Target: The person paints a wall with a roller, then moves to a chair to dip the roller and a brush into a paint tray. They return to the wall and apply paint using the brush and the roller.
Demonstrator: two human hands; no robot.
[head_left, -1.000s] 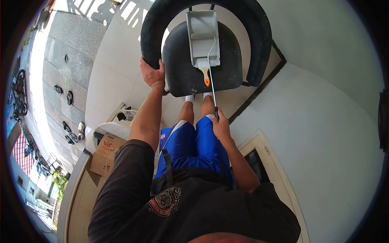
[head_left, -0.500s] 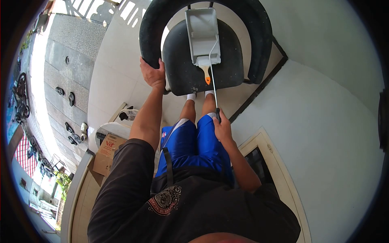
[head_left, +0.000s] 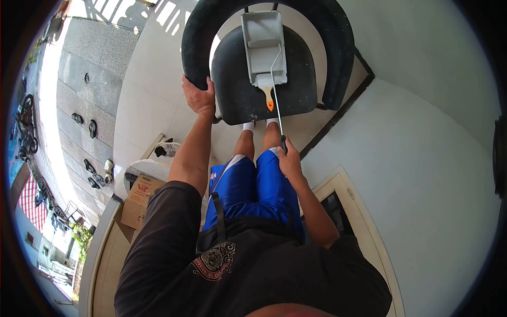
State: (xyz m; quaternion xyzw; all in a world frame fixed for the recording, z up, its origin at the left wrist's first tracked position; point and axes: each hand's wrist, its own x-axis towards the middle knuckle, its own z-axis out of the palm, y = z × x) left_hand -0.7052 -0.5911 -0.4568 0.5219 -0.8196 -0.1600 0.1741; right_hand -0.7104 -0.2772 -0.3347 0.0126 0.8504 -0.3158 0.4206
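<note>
A paint roller (head_left: 278, 108) with a long thin metal rod reaches into a grey paint tray (head_left: 264, 58). My right hand (head_left: 290, 160) is closed around its dark handle, just above my knee; the roller's head lies in the tray. Across the tray's near edge rests a paintbrush (head_left: 268, 97) with a wooden handle and orange tip. Tray and brush are on the seat of a black chair (head_left: 228, 68) with a curved backrest. My left hand (head_left: 199, 97) grips the left end of that backrest, its fingertips partly hidden.
On the right rises a pale wall (head_left: 417, 137), with a cream-framed door or window (head_left: 343, 193) low beside me. A cardboard box (head_left: 140, 199) stands at my left. Several sandals (head_left: 93, 128) lie on the grey paving outside, and parked motorbikes (head_left: 27, 127) stand farther off.
My right hand has shifted slightly forward, and the roller's rod has moved a little up and left in the tray. My left hand stays on the chair.
</note>
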